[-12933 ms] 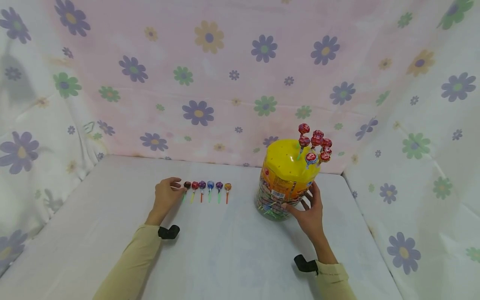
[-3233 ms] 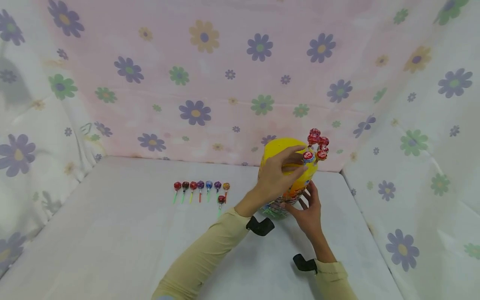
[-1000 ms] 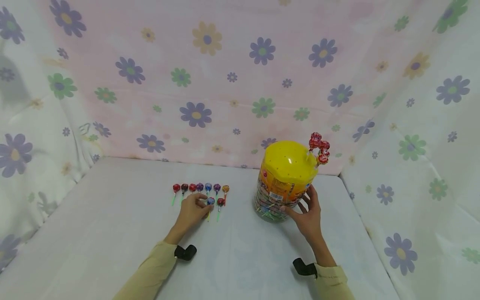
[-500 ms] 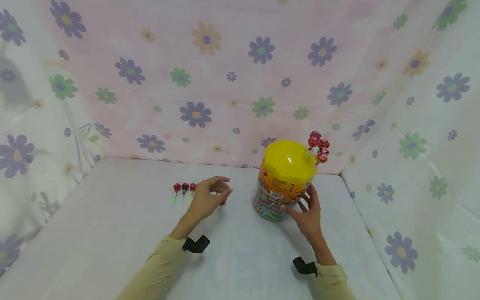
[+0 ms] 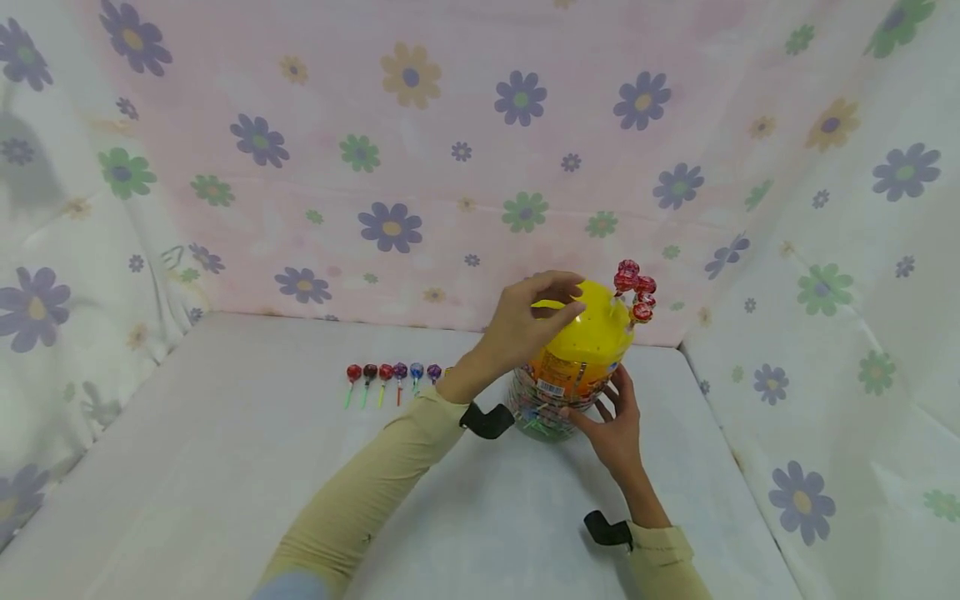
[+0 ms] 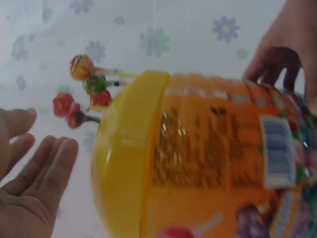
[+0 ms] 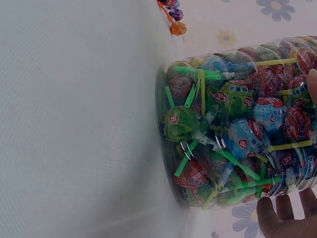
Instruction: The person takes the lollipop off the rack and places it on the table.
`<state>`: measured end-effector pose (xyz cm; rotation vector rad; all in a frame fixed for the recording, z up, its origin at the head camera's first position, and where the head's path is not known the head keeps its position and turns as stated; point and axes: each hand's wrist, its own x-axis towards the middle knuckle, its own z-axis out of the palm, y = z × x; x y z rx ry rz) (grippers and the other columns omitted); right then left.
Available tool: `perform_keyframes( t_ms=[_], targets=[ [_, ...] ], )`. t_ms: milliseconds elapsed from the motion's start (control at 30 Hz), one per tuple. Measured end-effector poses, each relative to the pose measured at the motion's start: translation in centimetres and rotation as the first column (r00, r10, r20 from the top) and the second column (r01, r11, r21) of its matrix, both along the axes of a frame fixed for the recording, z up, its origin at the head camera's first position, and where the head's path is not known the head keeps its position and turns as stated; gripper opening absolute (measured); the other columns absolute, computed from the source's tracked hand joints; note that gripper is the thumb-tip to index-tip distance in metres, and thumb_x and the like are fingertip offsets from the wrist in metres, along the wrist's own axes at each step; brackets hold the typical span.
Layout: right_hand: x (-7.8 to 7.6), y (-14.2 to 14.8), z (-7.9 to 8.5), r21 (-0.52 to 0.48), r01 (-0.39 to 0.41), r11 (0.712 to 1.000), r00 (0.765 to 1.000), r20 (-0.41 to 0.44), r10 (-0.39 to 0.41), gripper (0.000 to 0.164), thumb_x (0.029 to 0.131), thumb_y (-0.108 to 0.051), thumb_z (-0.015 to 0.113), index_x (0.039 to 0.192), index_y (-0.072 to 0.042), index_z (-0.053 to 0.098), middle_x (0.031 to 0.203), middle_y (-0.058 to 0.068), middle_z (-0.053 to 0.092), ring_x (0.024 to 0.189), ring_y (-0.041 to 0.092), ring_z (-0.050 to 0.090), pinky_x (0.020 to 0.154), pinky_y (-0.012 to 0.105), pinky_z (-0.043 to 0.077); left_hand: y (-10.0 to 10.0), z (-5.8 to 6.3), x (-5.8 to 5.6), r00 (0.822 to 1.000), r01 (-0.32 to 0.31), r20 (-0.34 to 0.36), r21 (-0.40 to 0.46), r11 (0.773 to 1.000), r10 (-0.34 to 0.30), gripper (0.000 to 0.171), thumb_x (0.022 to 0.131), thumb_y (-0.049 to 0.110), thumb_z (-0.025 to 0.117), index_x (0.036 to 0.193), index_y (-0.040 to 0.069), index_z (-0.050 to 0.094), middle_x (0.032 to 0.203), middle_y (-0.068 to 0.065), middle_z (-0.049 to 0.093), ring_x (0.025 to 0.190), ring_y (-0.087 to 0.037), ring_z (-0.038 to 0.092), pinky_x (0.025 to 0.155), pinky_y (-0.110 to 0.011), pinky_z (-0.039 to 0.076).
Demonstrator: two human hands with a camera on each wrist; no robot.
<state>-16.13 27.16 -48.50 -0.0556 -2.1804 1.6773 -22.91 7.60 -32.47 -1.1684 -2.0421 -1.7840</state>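
Note:
A big plastic jar (image 5: 566, 377) full of wrapped lollipops stands on the table under a yellow lid (image 5: 598, 335). My right hand (image 5: 618, 433) grips its right side, thumb in front. Several red-wrapped lollipops (image 5: 627, 277) stick up from the lid's right edge. Over the lid's left part hovers my left hand (image 5: 517, 327), fingers apart and holding nothing. In the left wrist view its fingers (image 6: 59, 163) are close to the lollipops (image 6: 63, 105). The right wrist view shows sticks and candies through the jar's clear wall (image 7: 233, 134).
A row of lollipops (image 5: 386, 372) lies left of the jar on the white tabletop (image 5: 225, 467), heads away from me. My left forearm hides its right end and the spot just in front. Flowered cloth (image 5: 450, 183) surrounds the table.
My left hand let go of a blue lollipop before the row, then crossed right to the lid. Since the oldest frame, lollipops have left the lid and the row has gained one. My right hand stays put.

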Motion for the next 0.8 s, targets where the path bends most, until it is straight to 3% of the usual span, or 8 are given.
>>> perform_keyframes(
  t_ms=[167, 300, 533, 800],
  targets=[
    [-0.3, 0.0, 0.0, 0.000, -0.003, 1.000, 1.000, 0.008, 0.003, 0.099, 0.084, -0.010, 0.085, 0.161, -0.021, 0.024, 0.160, 0.010, 0.035, 0.144, 0.039, 0.040, 0.117, 0.057, 0.036, 2.6, 1.1, -0.6, 1.000, 0.004, 0.029, -0.085, 0.996, -0.002, 0.037, 0.100, 0.011, 0.065, 0.136, 0.000, 0.060, 0.125, -0.016, 0.069, 0.114, -0.025, 0.069, 0.098, -0.022, 0.054],
    [-0.2, -0.2, 0.4, -0.004, -0.012, 1.000, 1.000, 0.011, 0.012, 0.099, 0.083, -0.005, 0.084, 0.161, -0.018, 0.023, 0.161, 0.014, 0.034, 0.144, 0.041, 0.038, 0.117, 0.057, 0.036, 3.9, 1.5, -0.7, 0.999, -0.002, 0.039, -0.098, 0.995, 0.006, 0.039, 0.100, 0.011, 0.065, 0.137, 0.000, 0.058, 0.128, -0.016, 0.068, 0.116, -0.026, 0.068, 0.098, -0.021, 0.054],
    [1.2, -1.2, 2.9, 0.003, -0.030, 1.000, 0.999, 0.019, 0.030, 0.098, 0.083, 0.000, 0.082, 0.160, -0.007, 0.022, 0.159, 0.021, 0.033, 0.143, 0.045, 0.039, 0.116, 0.059, 0.036, 5.1, 1.6, -0.7, 0.999, 0.032, 0.046, -0.053, 0.998, -0.030, 0.035, 0.099, 0.006, 0.065, 0.134, 0.000, 0.061, 0.117, -0.015, 0.071, 0.106, -0.022, 0.070, 0.091, -0.017, 0.055],
    [1.4, -1.1, 3.0, -0.005, -0.027, 1.000, 1.000, 0.015, 0.027, 0.098, 0.083, 0.000, 0.082, 0.160, -0.008, 0.023, 0.159, 0.020, 0.034, 0.142, 0.043, 0.040, 0.116, 0.058, 0.036, 5.4, 1.1, -0.8, 1.000, 0.018, 0.021, 0.066, 0.998, -0.019, 0.032, 0.097, 0.003, 0.067, 0.129, 0.002, 0.064, 0.113, -0.014, 0.073, 0.103, -0.020, 0.071, 0.089, -0.019, 0.057]
  ],
)
